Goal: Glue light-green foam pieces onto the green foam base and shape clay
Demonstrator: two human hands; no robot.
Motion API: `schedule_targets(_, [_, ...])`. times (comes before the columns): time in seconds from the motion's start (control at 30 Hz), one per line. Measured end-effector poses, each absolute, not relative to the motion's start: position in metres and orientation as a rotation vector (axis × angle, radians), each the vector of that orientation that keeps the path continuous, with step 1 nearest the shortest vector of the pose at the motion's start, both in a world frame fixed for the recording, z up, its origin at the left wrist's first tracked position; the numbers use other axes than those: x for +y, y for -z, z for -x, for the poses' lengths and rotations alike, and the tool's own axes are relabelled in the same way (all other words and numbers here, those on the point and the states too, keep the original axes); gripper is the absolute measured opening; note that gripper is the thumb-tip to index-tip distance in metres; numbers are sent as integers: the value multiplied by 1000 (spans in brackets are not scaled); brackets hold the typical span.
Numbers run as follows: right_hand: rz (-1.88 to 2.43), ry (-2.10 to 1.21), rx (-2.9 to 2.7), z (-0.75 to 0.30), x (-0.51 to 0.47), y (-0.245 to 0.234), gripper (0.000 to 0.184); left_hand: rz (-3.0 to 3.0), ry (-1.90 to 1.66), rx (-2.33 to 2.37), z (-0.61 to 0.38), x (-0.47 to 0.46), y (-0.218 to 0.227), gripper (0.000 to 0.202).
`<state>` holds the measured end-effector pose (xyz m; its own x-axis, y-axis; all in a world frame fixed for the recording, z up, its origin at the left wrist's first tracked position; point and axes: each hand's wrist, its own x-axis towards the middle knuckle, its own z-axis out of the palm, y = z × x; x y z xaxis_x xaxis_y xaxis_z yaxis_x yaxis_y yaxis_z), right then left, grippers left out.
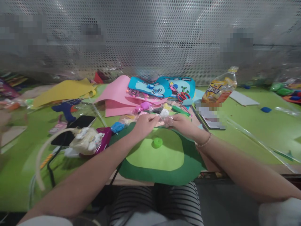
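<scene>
Both hands meet above the far edge of a dark green sheet point(192, 166). They pinch a small clear plastic bag point(167, 121) with a white, clay-like lump point(164, 113) at its top. My left hand point(146, 124) has its thumb and fingers closed on the bag's left side. Opposite it, my right hand point(182, 124) grips the right side, fingers partly hidden. A light green rounded piece point(164, 158) lies on the dark sheet, and a small bright green coil point(157, 142) rests on it. Colourful packets, among them a magenta one point(145, 106), lie just beyond the hands.
To the left are a blue glue gun point(67, 110), a phone point(88, 121) and a cream decorated case point(86, 141). Farther back lie yellow point(63, 91) and pink sheets point(117, 91), blue decorated cutouts point(150, 86) and red scissors point(183, 96). A snack-labelled plastic bottle point(219, 88) stands right.
</scene>
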<state>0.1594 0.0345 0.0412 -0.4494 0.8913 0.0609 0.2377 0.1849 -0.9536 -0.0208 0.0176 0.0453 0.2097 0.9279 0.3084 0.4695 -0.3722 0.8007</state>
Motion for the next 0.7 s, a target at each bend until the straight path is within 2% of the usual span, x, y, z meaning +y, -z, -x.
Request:
schedule_targets(0.33, [1016, -1420, -1823, -154, 24, -50, 35, -2211, -1173, 1342, 18, 15, -39, 37])
schedule_targets(0.57, [1003, -1426, -1795, -149, 20, -47, 32, -2194, -1271, 1321, 12, 11, -35, 37])
schedule_targets(0.7, [972, -1383, -1754, -150, 25, -40, 32, -1996, -1233, 1333, 16, 10, -43, 37])
